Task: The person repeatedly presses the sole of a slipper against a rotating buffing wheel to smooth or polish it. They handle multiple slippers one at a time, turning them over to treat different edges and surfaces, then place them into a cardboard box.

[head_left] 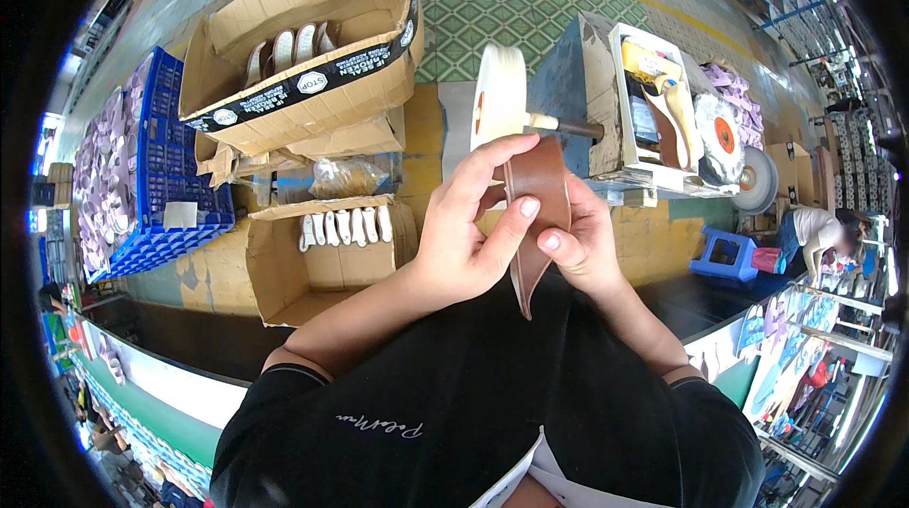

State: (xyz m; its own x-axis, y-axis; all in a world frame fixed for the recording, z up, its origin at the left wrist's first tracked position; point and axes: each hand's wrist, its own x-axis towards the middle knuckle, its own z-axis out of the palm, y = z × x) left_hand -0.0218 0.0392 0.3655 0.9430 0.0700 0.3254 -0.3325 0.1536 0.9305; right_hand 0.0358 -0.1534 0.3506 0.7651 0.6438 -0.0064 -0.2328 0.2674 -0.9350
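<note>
Both of my hands hold a brown shoe sole (538, 196) upright in front of me. My left hand (464, 233) grips its left edge, thumb pressed on the face. My right hand (582, 243) holds the right edge, thumb on the sole's lower part. Just beyond the sole spins or stands a white buffing wheel (497, 96) on a shaft from a blue-grey machine (568, 82).
Two cardboard boxes with pale soles stand at the left, a large one (303, 53) and a small one (322, 252). A blue crate (166, 167) holds lilac soles. A tray (653, 101) of brown soles lies on the machine. Another person (824, 233) sits near a blue stool (724, 252).
</note>
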